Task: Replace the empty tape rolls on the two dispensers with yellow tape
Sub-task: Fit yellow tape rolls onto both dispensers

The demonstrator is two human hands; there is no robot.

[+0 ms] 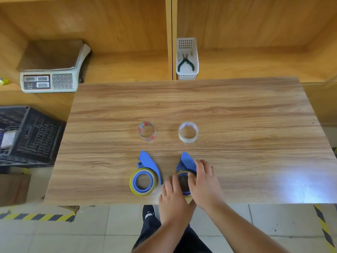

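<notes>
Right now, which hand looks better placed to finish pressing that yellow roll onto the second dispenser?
Probably the right hand: its fingers curl over the yellow roll on the right dispenser. The left hand rests at the roll's near-left edge, steadying.

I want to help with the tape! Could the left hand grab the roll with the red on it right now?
Probably yes, once it lets go. The left hand is busy at the right dispenser, but bare table lies between it and the red-printed roll. Only the left dispenser sits near the path, off to the side.
</notes>
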